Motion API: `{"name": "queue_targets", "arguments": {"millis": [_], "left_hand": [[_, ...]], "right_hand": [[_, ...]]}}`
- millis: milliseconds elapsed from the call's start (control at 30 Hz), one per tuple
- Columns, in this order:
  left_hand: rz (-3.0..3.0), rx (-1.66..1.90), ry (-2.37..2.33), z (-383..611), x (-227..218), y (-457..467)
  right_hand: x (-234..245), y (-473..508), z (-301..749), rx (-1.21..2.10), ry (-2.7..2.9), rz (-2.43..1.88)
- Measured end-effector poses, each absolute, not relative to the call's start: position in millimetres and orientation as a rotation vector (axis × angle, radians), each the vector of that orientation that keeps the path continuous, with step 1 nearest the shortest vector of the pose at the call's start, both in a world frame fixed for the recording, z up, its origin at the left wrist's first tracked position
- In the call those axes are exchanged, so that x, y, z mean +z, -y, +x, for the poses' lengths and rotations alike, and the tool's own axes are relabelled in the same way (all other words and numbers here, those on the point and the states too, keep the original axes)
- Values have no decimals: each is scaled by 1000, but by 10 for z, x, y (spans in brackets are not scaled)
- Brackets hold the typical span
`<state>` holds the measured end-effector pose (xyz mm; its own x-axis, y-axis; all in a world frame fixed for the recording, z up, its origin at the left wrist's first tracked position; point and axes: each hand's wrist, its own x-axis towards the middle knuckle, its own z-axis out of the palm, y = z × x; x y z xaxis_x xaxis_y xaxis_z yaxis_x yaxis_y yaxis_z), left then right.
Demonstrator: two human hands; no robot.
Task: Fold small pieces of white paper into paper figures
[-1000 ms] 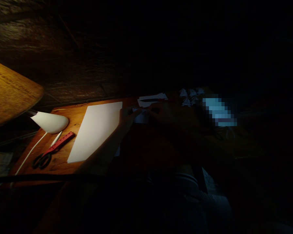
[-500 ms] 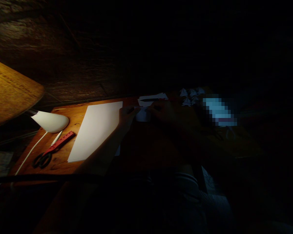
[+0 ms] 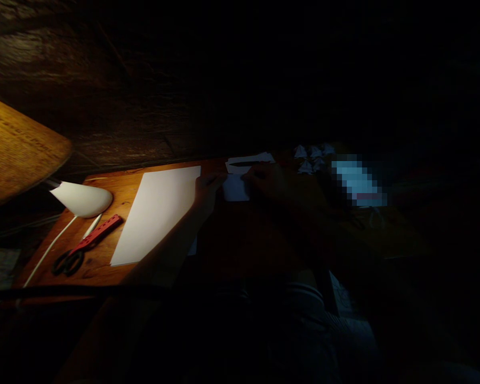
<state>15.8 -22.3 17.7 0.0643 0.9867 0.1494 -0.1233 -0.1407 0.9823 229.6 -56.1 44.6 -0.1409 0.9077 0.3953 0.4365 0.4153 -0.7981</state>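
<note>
The scene is very dark. A small white piece of paper (image 3: 235, 188) lies on the wooden table (image 3: 116, 186) between my two hands. My left hand (image 3: 208, 188) rests at its left edge with the fingers curled onto the paper. At the paper's right edge, my right hand (image 3: 266, 180) has its fingers bent down on it. Both hands pinch or press the paper. Left of my left hand is a large white sheet (image 3: 158, 213).
A white lamp head (image 3: 82, 199) with its cord, a red ruler (image 3: 98, 233), a pen (image 3: 93, 225) and black-handled scissors (image 3: 66, 262) lie at the table's left. Paper scraps (image 3: 250, 160) and small folded paper shapes (image 3: 312, 157) sit behind my hands. A glowing screen (image 3: 358, 184) lies to the right.
The small paper now shows as a flatter, squarer piece between my hands. My hands have shifted slightly on it, staying at its two edges.
</note>
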Motion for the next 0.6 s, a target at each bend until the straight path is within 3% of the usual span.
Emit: {"name": "queue_targets", "arguments": {"millis": [600], "left_hand": [[1284,1364,-1027,154,216,252]], "right_hand": [[361,497,2331,734,1756,-1186]]}}
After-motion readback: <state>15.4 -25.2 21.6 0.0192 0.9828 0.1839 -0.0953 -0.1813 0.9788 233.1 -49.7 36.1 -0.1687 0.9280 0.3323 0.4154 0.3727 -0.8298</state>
